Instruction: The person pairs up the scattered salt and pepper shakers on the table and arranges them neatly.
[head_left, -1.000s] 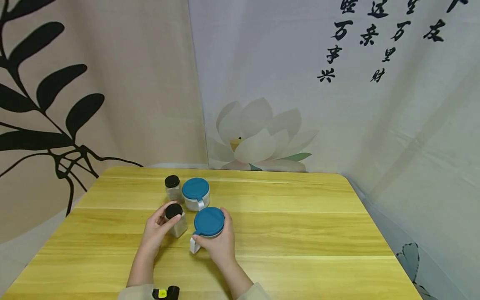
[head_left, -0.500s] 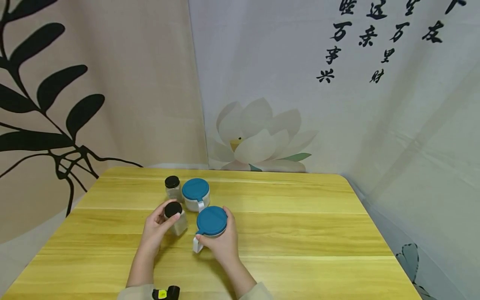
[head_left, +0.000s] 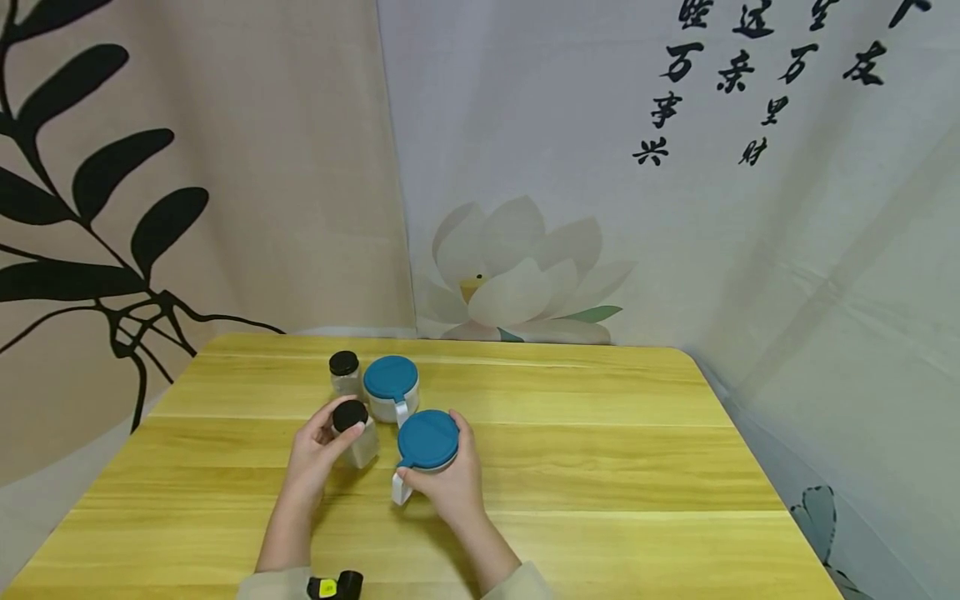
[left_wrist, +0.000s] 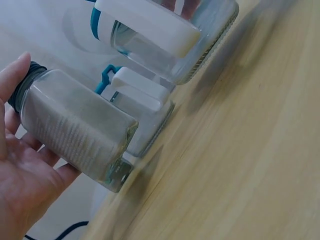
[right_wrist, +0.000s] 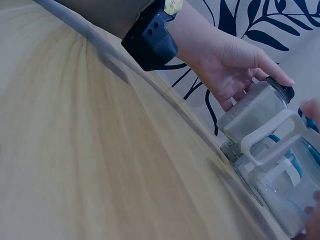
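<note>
With bent fingers, our left hand (head_left: 313, 446) is gripping a square black-lidded glass jar (left_wrist: 75, 125), our right hand (head_left: 457, 485) a blue-lidded white-handled glass jar (head_left: 429, 438), over the yellow wooden table (head_left: 637, 467). Probably just holding 2, we are next needing care.

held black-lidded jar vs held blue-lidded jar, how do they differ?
Lid: the black-lidded jar has a narrower black lid; the blue-lidded jar has a wider blue lid.
Handle: the blue-lidded jar has a white handle; none shows on the black-lidded jar.
Hold: left hand grips the black-lidded jar, right hand the blue-lidded jar.
Shared: see-through bodies, lids on.
</note>
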